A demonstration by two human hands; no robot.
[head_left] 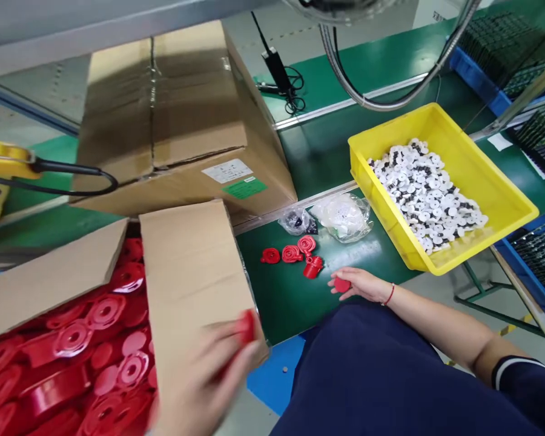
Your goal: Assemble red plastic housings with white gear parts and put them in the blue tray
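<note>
My left hand is blurred over the flap of an open cardboard box and grips a red plastic part at its fingertips. The box holds several red plastic parts. My right hand rests on the green table edge and holds another red part. Several loose red parts lie on the table just left of that hand.
A yellow bin of small white discs sits at the right. Two clear plastic bags lie beside it. A big closed cardboard carton stands behind. Blue trays of circuit boards line the far right.
</note>
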